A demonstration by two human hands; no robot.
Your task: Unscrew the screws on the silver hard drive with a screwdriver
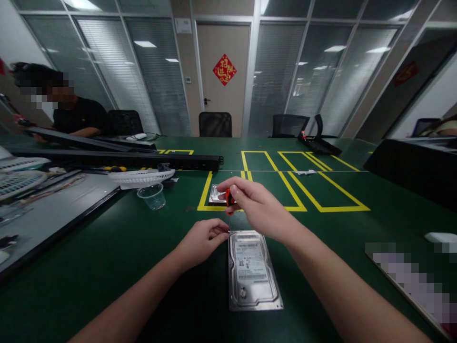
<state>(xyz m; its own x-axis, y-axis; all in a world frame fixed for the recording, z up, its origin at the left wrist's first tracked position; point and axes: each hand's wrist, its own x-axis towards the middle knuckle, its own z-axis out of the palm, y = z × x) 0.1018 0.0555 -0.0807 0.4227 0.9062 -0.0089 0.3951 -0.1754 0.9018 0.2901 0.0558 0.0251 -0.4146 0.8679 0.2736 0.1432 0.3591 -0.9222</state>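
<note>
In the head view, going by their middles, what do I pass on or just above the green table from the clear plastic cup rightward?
Clear plastic cup → left hand → red-and-black screwdriver handle → nearer hard drive → white object at the right edge.

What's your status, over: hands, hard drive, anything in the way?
Hard drive flat, label up. Right hand holding screwdriver at its far-left corner. Left hand, fingertips there too. Second hard drive beyond, seemingly not blocking.
</note>
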